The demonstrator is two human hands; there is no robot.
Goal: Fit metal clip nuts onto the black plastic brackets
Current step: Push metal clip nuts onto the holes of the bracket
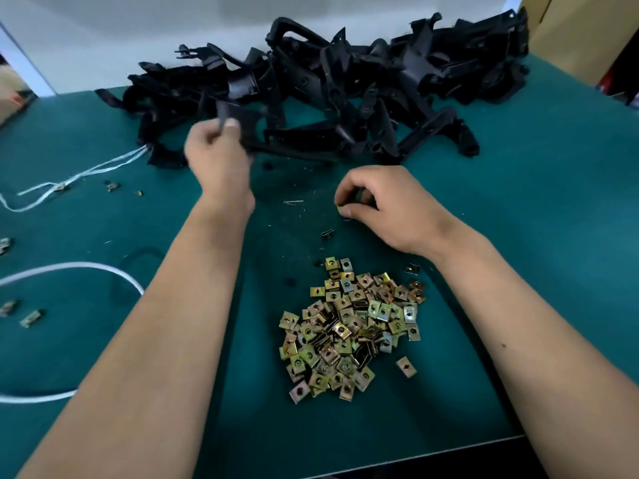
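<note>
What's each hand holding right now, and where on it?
Left hand pinches a black plastic bracket at its near upper edge, thumb on top. Right hand pinches a small clip nut at the fingertips; exact contact too small to tell.

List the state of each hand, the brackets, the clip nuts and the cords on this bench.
left hand: grips a black bracket at the pile's near edge
right hand: fingers curled, pinching a small clip nut
bracket pile: heaped loosely at the table's far side
clip nut heap: loose, unfitted, between the forearms
white cords: slack on the green table
</note>
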